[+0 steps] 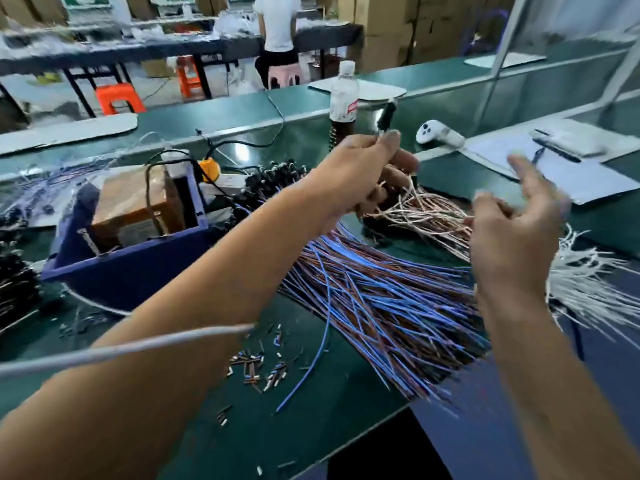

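A grey cable (121, 348) crosses your left forearm, cut off at the frame's edge. Your left hand (360, 178) pinches a black plug (385, 115) above the wire pile (381, 299); your fingers hide the plug's lower end. Your right hand (512, 237) hangs released beside it, its fingertips blurred. The bottle (343, 91) has a red-and-white label too blurred to read.

Two hands: a left hand (360, 174) and a right hand (512, 233). One black plug (386, 116). Three heaps: blue-and-brown wires (388, 299), copper wires (429, 216), white wires (585, 275). One loose blue wire (317, 358). One bottle (343, 95). One blue box (128, 271). One white controller (436, 132). Two orange stools: a nearer stool (119, 98) and a farther stool (188, 76).
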Motion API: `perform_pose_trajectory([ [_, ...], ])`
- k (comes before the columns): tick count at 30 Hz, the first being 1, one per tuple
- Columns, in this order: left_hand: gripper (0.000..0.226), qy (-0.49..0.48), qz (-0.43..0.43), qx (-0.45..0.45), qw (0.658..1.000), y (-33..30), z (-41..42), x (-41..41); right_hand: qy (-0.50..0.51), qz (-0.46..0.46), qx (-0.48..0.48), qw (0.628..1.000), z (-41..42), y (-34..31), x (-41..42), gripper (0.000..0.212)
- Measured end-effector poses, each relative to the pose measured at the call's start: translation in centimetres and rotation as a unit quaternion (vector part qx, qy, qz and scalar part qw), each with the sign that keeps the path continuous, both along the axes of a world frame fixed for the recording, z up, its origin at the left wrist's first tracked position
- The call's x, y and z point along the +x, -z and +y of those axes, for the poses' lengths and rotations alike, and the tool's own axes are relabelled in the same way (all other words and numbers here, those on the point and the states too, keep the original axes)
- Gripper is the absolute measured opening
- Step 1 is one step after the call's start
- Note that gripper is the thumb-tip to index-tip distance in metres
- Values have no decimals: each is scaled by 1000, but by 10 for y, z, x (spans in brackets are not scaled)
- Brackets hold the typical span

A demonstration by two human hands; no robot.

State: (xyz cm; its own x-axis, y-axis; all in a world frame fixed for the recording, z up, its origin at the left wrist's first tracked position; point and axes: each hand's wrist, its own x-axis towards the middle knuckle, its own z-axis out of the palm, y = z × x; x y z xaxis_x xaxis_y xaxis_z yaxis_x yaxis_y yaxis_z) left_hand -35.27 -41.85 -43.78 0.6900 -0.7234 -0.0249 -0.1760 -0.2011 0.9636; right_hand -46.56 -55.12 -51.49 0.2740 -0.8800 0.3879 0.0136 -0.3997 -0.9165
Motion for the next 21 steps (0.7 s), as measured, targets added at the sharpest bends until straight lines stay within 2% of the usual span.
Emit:
perform_pose_trajectory([
  [3,53,4,-80,43,996,-8,-31,-7,62,59,-205,975,-8,-6,-7,46],
  [5,55,-15,-91,31,995,-12,-51,-11,26,80,-287,954,-7,-8,-2,44],
  [7,54,-38,-60,1,997,-14,-67,-10,-96,94,-263,955,-3,-10,5,47],
  [9,54,-43,22,-44,998,-15,-76,-8,-169,101,-209,958,-1,-10,11,52],
  [12,57,-23,149,-128,980,-17,-84,-3,-189,62,-188,962,-15,-11,15,41],
  [15,55,-27,219,-189,957,-18,-89,6,-178,24,-196,964,-40,-15,8,24],
  [17,56,-54,242,-181,952,-15,-92,13,-163,28,-226,960,-59,-21,-2,18],
  [21,54,-114,223,-54,967,3,-98,27,-113,148,-326,927,-91,-27,-24,23],
])
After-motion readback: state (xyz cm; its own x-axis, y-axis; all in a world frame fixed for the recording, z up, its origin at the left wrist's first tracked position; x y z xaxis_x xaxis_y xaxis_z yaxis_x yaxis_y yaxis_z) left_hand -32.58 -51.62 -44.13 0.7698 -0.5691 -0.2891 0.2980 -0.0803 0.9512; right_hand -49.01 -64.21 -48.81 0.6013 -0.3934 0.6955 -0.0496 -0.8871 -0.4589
